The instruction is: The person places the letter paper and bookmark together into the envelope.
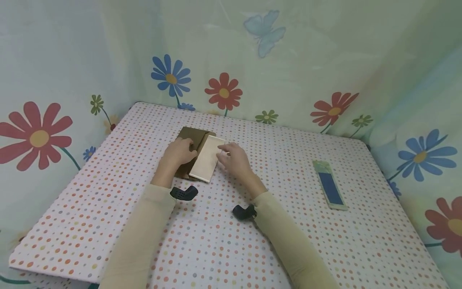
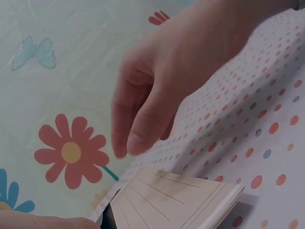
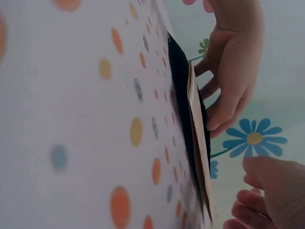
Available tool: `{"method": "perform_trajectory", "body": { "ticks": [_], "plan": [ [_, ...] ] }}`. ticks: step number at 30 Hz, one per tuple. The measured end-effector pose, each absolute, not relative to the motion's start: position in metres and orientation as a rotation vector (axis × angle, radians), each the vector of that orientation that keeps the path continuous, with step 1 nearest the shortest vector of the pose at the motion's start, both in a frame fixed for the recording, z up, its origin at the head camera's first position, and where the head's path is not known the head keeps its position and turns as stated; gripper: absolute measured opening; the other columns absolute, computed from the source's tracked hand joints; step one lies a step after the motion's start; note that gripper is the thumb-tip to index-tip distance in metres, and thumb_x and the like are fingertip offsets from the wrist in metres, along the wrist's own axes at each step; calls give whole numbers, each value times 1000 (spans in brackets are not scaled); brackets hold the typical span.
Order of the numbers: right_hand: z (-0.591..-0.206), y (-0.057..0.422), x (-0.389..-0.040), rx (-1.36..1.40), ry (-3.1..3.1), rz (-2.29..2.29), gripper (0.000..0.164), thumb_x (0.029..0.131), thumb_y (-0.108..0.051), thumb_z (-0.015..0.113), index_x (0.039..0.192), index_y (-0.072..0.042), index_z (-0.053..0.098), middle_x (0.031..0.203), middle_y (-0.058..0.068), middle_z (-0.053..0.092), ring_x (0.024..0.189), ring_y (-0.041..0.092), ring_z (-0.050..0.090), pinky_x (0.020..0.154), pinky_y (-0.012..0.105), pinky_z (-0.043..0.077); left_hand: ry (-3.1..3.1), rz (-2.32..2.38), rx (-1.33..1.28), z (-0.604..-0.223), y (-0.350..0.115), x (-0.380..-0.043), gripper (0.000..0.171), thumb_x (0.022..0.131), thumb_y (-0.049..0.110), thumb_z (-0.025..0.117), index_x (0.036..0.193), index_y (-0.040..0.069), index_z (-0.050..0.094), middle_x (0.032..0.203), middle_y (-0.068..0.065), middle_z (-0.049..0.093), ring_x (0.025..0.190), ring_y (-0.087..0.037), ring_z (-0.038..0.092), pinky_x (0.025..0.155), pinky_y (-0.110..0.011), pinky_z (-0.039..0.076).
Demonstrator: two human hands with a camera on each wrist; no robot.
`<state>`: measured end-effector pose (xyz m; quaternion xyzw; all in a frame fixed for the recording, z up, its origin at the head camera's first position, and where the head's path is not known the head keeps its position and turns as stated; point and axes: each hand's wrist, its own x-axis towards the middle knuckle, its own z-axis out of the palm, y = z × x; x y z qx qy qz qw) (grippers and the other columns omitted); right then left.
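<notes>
A cream, lined paper pad (image 1: pixel 207 158) lies slanted over the right side of a dark brown folder (image 1: pixel 187 164). My left hand (image 1: pixel 178 154) rests on the folder, left of the pad, its fingers bent and pointing down. In the right wrist view the left fingertips (image 3: pixel 214 117) meet the dark cover. My right hand (image 1: pixel 234 160) hovers at the pad's right edge with loosely bent fingers and nothing between them. The left wrist view shows a gap between the right fingertips (image 2: pixel 138 143) and the ruled top sheet.
A narrow green packet with a blue panel (image 1: pixel 330 186) lies at the right of the table (image 1: pixel 274 241), which has a dotted white cloth. A flowered curtain (image 1: pixel 274 72) surrounds the back and sides. Dark wrist cameras (image 1: pixel 185 193) sit under both sleeves.
</notes>
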<state>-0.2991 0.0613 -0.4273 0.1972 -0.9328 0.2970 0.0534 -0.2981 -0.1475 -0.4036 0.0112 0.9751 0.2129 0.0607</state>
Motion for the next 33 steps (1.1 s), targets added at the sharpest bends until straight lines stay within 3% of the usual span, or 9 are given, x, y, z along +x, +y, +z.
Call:
{"method": "perform_trajectory", "body": {
  "ticks": [5,10,28,33],
  "plan": [
    [-417,61,-291,958,-3010,480,47,90,-40,62,130,-15,58,137,7,51,126,24,50,104,39,43,2949,637,25,-402,-146,-298,52,90,30,53,136,6,48,140,-22,45,124,-42,47,100,-54,42],
    [-422,59,-286,1115,-3133,342,58,90,-49,58,139,-21,49,151,7,36,140,25,35,113,40,33,2942,624,34,-403,-147,-297,52,91,30,52,137,7,48,140,-22,44,124,-43,47,100,-54,42],
    [-433,63,-287,1255,-2986,344,56,94,-44,53,143,-20,44,154,10,32,142,29,31,114,46,28,2956,612,33,-401,-147,-299,51,91,30,53,136,7,49,141,-22,44,125,-43,46,102,-55,40],
    [-436,61,-289,1278,-2915,484,44,93,-37,58,134,-19,55,146,7,44,137,24,38,112,41,32,2945,618,28,-402,-147,-299,51,91,31,53,137,8,48,141,-21,44,125,-42,46,101,-55,41]
  ]
}}
